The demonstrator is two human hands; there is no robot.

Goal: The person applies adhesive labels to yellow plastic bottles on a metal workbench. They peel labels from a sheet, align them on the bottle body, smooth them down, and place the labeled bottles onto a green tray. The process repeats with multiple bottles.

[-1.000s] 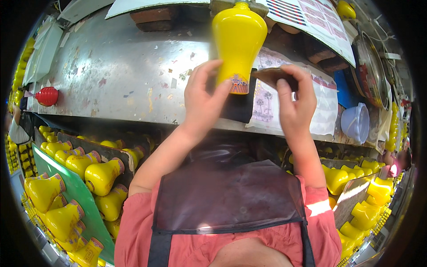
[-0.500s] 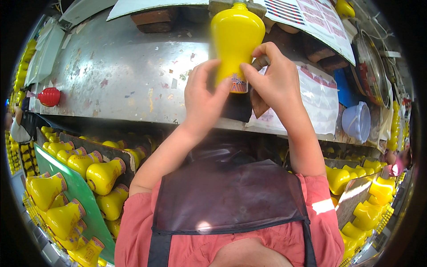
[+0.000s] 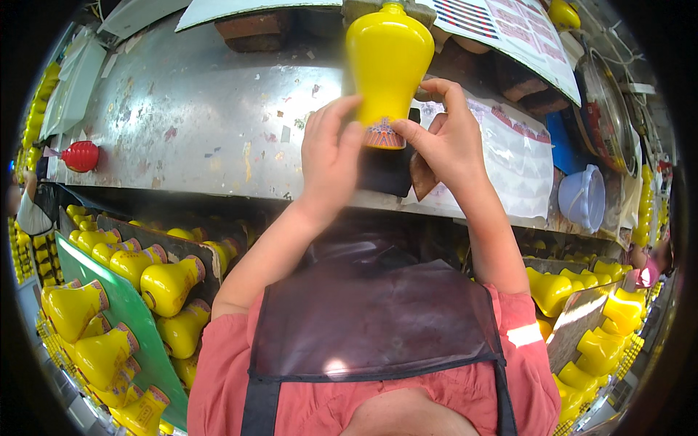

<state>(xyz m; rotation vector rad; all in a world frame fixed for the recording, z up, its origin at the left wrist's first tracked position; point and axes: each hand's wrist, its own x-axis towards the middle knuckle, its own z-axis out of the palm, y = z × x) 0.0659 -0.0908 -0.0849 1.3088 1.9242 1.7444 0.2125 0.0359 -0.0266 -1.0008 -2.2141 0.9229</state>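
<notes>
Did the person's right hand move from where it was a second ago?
Yes. The right hand has slid left across the clear plastic sheet on the metal table, and its fingers now touch the yellow vase near its patterned base, opposite the left hand.

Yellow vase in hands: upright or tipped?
Upright: the yellow vase has its narrow neck up and patterned foot down, gripped at the base by left hand and right hand.

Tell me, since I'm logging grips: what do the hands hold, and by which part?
Both hands, left hand and right hand, hold a glossy yellow ceramic vase by its narrow patterned foot.
</notes>
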